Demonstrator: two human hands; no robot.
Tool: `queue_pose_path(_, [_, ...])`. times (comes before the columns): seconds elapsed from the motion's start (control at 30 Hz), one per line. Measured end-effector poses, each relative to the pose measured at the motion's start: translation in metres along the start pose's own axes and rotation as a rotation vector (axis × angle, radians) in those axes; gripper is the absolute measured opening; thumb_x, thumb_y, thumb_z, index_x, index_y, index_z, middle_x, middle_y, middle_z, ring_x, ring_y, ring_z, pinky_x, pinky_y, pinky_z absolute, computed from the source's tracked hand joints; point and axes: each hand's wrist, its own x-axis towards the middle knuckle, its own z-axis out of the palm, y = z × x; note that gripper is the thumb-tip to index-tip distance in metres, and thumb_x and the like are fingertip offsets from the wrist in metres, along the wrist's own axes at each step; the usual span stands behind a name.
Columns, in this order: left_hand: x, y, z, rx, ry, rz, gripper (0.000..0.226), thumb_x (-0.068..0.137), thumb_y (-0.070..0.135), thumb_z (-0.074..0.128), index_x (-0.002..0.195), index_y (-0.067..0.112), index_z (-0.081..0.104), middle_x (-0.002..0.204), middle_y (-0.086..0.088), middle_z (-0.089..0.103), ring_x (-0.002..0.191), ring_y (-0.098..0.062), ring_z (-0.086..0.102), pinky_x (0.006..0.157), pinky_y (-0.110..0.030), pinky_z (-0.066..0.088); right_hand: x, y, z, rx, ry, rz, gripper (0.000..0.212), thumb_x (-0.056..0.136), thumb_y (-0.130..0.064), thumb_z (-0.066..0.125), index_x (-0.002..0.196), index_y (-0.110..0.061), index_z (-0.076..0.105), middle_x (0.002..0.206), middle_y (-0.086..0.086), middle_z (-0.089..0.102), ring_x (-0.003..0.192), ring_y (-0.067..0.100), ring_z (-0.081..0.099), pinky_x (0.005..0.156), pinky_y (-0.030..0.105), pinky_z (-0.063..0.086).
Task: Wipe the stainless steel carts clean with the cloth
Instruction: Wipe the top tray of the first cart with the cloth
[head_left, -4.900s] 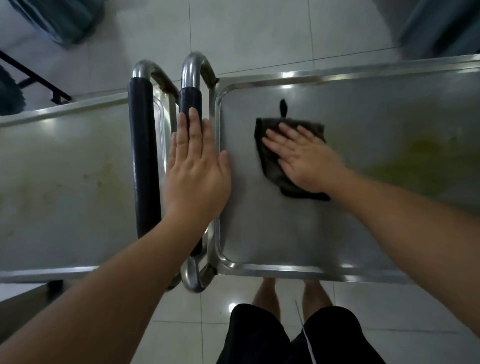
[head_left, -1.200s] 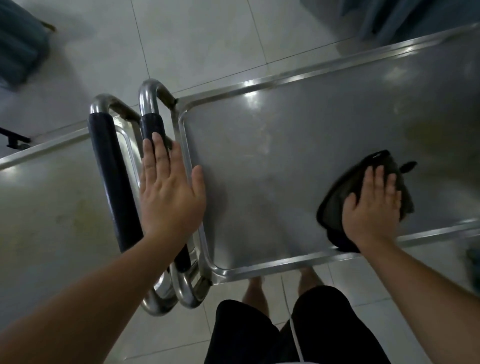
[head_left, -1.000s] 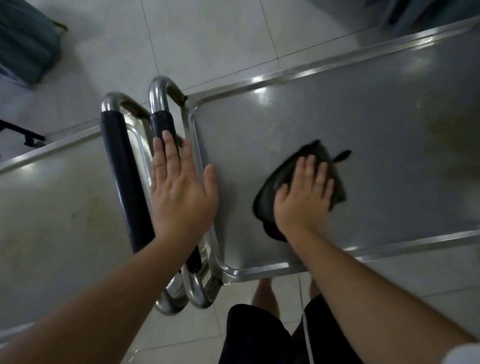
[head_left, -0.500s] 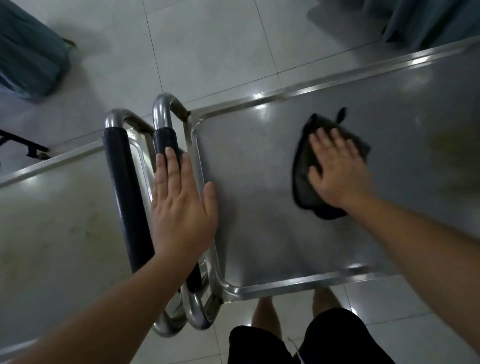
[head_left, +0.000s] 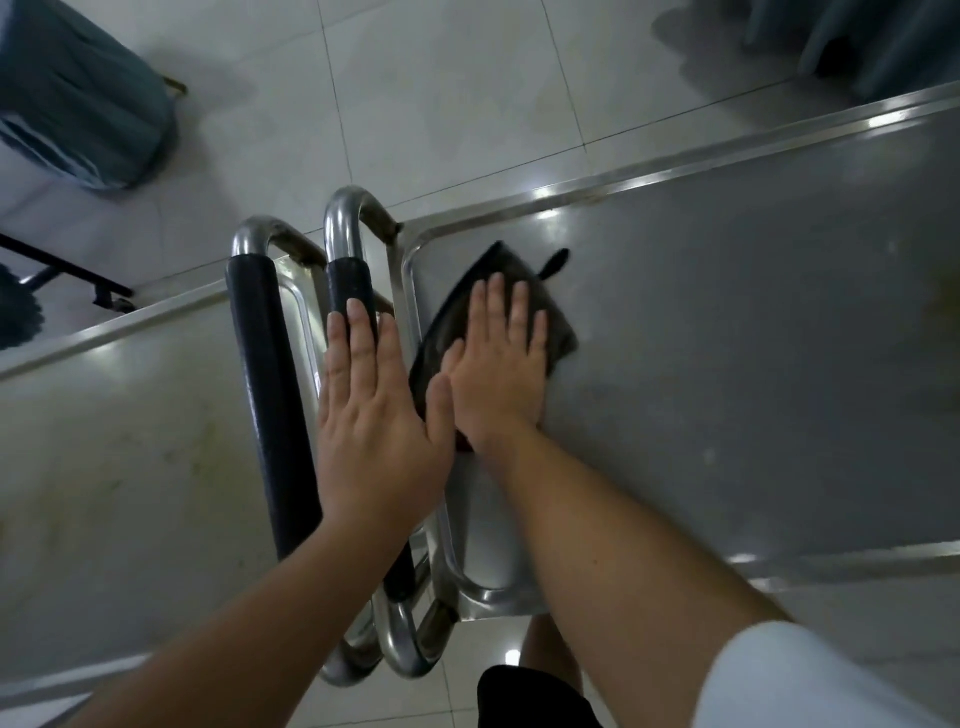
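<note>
Two stainless steel carts stand handle to handle below me. On the right cart's tray (head_left: 727, 364) lies a dark cloth (head_left: 457, 322), pushed against the tray's left rim near the far corner. My right hand (head_left: 498, 369) lies flat on the cloth, fingers spread, pressing it down. My left hand (head_left: 374, 415) rests flat, fingers together, on the right cart's black-padded handle (head_left: 348, 280) and the rim beside it. Both thumbs nearly touch. The left cart's tray (head_left: 130, 441) shows yellowish stains; its black-padded handle (head_left: 265, 374) runs left of my left hand.
A yellowish smear marks the right tray near its far right side (head_left: 935, 306). Grey-blue draped furniture (head_left: 78, 93) stands on the tiled floor at upper left and another piece (head_left: 857, 47) at upper right. A black metal frame (head_left: 67, 270) sits at left. My legs are below the carts.
My right hand has slid the cloth left across the right tray, from its middle to the left rim beside my left hand. The left hand has stayed on the handle.
</note>
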Motion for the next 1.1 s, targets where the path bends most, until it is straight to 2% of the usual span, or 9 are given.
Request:
queue_pose_path(0.13, [-0.001,0.001,0.001,0.027,-0.002,-0.005,0.073,0.111,0.055,0.019,0.171,0.016,0.005,0.178,0.000,-0.015,0.161,-0.009,-0.023,0.132,-0.040,-0.004,-0.001,0.005,0.007,-0.078,-0.151,-0.461,0.069,0.104,-0.045,0.017,0.168,-0.020,0.010,0.176,0.001,0.005,0.162,0.023,-0.006,0.130,0.050,0.002])
queue_pose_path(0.23, [0.001,0.001,0.001,0.028,-0.021,-0.001,0.074,0.110,0.056,0.015,0.171,0.016,0.002,0.178,0.000,-0.016,0.161,-0.009,-0.024,0.133,-0.043,-0.002,0.026,0.076,-0.013,-0.082,-0.155,-0.585,0.075,0.097,-0.052,0.035,0.166,-0.026,0.025,0.173,-0.004,0.021,0.161,0.021,0.013,0.130,0.046,0.007])
queue_pose_path(0.37, [0.000,-0.001,0.002,0.031,-0.021,0.010,0.073,0.111,0.055,0.013,0.171,0.016,0.000,0.178,0.002,-0.019,0.160,-0.010,-0.025,0.133,-0.047,0.001,0.092,0.195,-0.060,-0.076,0.026,-0.193,0.078,0.092,-0.048,0.039,0.163,-0.016,0.034,0.170,0.008,0.030,0.156,0.036,0.026,0.125,0.056,0.020])
queue_pose_path(0.47, [0.000,-0.002,0.004,0.030,-0.016,0.008,0.072,0.111,0.054,0.013,0.171,0.016,-0.001,0.178,0.001,-0.018,0.161,-0.011,-0.024,0.133,-0.048,0.004,0.129,0.262,-0.090,-0.038,0.134,0.269,0.079,0.092,-0.044,0.036,0.165,-0.014,0.026,0.173,0.010,0.022,0.159,0.037,0.017,0.127,0.056,0.013])
queue_pose_path(0.53, [0.000,-0.002,0.005,0.030,-0.017,0.011,0.072,0.111,0.054,0.013,0.171,0.015,0.000,0.178,0.000,-0.017,0.161,-0.012,-0.023,0.133,-0.048,0.004,0.145,0.259,-0.095,0.044,0.184,0.622,0.080,0.093,-0.043,0.030,0.167,-0.015,0.019,0.175,0.006,0.013,0.161,0.032,0.008,0.129,0.055,0.007])
queue_pose_path(0.6, [0.000,-0.003,0.005,0.021,-0.014,0.016,0.072,0.111,0.053,0.016,0.171,0.015,0.002,0.178,0.000,-0.016,0.162,-0.012,-0.022,0.132,-0.048,0.003,0.153,0.215,-0.087,0.112,0.219,0.792,0.080,0.093,-0.042,0.027,0.168,-0.014,0.015,0.176,0.004,0.009,0.162,0.031,0.004,0.129,0.053,0.004])
queue_pose_path(0.73, [0.001,-0.003,0.003,0.011,-0.016,0.008,0.073,0.111,0.051,0.021,0.171,0.015,0.005,0.179,0.000,-0.015,0.162,-0.012,-0.022,0.132,-0.045,0.000,0.132,0.078,-0.051,0.082,0.158,0.450,0.076,0.100,-0.036,0.035,0.167,-0.008,0.013,0.175,0.012,0.008,0.161,0.036,0.007,0.127,0.054,0.005])
queue_pose_path(0.9, [0.001,-0.002,0.000,0.017,-0.003,-0.004,0.073,0.109,0.049,0.023,0.171,0.015,0.007,0.179,-0.002,-0.013,0.161,-0.011,-0.022,0.131,-0.036,-0.008,0.079,-0.030,-0.007,-0.072,-0.177,-0.485,0.068,0.108,-0.044,0.027,0.168,-0.018,0.008,0.177,0.002,0.002,0.162,0.024,-0.002,0.130,0.046,-0.004])
queue_pose_path(1.1, [0.001,-0.001,0.002,0.007,-0.013,-0.006,0.072,0.109,0.049,0.023,0.171,0.014,0.009,0.179,-0.001,-0.014,0.161,-0.011,-0.023,0.133,-0.042,-0.003,0.109,0.053,-0.026,-0.160,-0.168,-0.608,0.071,0.103,-0.051,0.032,0.168,-0.024,0.015,0.176,-0.003,0.010,0.162,0.021,0.005,0.131,0.046,0.004])
